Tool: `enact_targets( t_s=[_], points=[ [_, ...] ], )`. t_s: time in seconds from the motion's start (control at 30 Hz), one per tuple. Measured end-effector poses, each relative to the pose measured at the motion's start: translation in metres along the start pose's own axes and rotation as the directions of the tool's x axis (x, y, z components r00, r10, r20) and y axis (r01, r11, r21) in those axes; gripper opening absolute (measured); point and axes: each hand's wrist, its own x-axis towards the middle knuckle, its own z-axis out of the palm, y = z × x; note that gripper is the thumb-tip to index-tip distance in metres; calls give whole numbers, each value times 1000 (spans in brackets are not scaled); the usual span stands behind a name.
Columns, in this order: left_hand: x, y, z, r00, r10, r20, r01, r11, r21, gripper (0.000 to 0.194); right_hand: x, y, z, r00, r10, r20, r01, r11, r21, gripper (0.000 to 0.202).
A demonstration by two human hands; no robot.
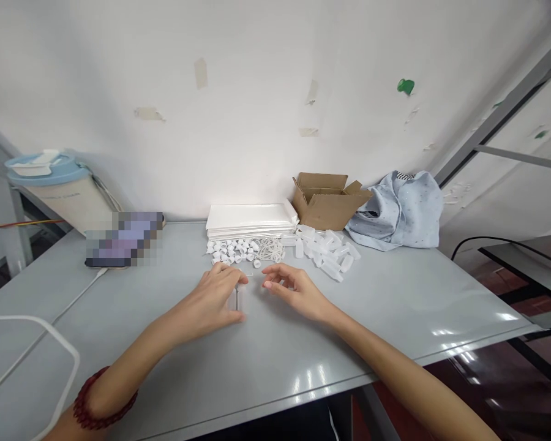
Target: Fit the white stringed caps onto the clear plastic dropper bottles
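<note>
The left hand was curved on the table, thumb and fingers set well apart, with what looked like a pair of near bottles standing in the gap; whether it pressed on them could not be told. The right hand hung just across from it, fingers bent and thumb tip close to the forefinger, a narrow gap between; it could not be made out whether anything small lay inside. Beyond the hands were a heap of white caps, a tangle of thin sticks beside it and, to the right, a spread of loose bottles, with a white stack and a box behind. The near bottles looked thin-walled, smooth and cloudy, so they were probably very light, slightly springy, a little slippery and easily tipped, though unlikely to break. The best hold seemed to be low on the sides, between thumb and fingertips, with a soft squeeze that left the top free.
</note>
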Motion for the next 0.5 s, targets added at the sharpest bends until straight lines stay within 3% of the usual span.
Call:
enact_targets(
  t_s=[0.23, 0.5],
  points=[
    [0, -1, -2, 999, 6, 47, -9, 998, 59, 37, -1, 1, -1, 1000, -6, -5, 6, 1000, 7, 26],
    [-1, -4, 2, 998, 62, -12, -61, 997, 57, 36, 2, 3, -3, 1000, 18, -18, -17, 999, 37, 28]
  ],
)
